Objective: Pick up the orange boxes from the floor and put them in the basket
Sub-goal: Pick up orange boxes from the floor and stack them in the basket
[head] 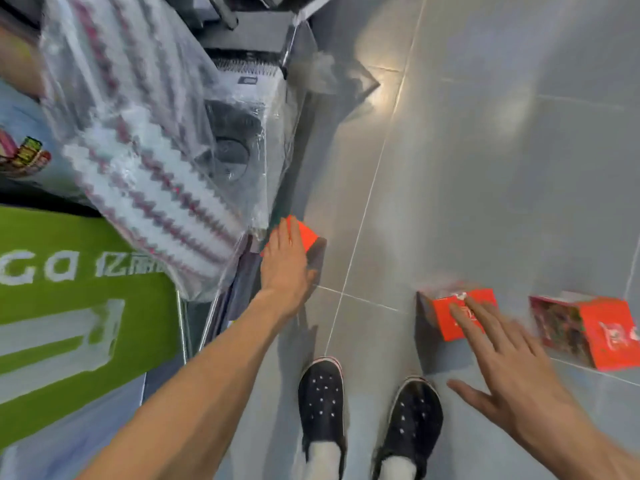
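My left hand lies flat over a small bright orange cardboard box at the foot of the clutter on the left, fingers straight and together, palm covering most of it so only its far corner shows; whether I am already pressing on it I cannot tell. My right hand is spread wide, thumb splayed to the near side, fingertips over the top of a second orange cardboard box with white print that sits on the grey tiled floor. A third, larger orange box with a printed picture side lies just beside it to the right, apart from it. The basket is not in view, so I judge the step is still the pick-up. To do it well I should curl each hand round opposite faces of its box, thumb against one side and fingers against the other, and lift straight up. The left box is hemmed in: a clear plastic bag holding red and white patterned cloth hangs just above and left of it, so I should draw that box toward me and to the right. A green sign with white lettering fills the near left. Far and right the floor looks open, with my dark shoes near the middle
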`<state>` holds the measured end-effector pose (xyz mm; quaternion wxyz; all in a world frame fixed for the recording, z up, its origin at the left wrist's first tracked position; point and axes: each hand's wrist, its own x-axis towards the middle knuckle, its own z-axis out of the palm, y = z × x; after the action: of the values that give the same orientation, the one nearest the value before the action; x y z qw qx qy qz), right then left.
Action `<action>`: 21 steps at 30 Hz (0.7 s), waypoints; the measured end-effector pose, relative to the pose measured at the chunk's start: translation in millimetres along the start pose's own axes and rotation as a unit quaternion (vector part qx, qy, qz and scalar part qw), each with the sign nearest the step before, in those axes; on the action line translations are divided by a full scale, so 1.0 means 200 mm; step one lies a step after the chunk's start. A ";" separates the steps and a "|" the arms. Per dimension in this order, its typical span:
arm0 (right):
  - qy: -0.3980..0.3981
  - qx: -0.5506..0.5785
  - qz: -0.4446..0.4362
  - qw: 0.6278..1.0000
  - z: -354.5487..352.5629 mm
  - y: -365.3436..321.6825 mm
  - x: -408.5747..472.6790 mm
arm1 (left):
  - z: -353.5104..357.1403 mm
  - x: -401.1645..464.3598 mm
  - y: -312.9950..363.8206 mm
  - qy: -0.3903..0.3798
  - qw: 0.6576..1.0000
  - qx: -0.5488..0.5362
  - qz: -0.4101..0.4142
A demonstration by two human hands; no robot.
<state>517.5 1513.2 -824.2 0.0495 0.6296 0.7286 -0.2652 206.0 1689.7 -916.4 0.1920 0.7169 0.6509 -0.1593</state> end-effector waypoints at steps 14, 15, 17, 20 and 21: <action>-0.062 -0.031 0.068 0.995 0.20 0.21 0.14 | 0.09 0.06 0.05 0.021 0.996 -0.028 0.085; -0.071 -0.039 0.072 0.994 0.19 0.22 0.16 | 0.07 0.02 0.08 0.013 0.994 -0.038 0.106; -0.098 -0.062 0.079 0.990 0.21 0.27 0.21 | 0.06 -0.06 0.13 -0.006 0.988 -0.055 0.147; -0.137 -0.110 0.077 0.982 0.30 0.35 0.29 | 0.11 -0.12 0.18 -0.030 0.980 -0.083 0.180; -0.145 -0.127 0.073 0.979 0.34 0.38 0.32 | 0.13 -0.14 0.18 -0.033 0.977 -0.093 0.187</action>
<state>557.9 1543.5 -933.1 0.2529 0.6243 0.6938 -0.2546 240.4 1650.4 -923.2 0.3058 0.7992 0.5109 -0.0828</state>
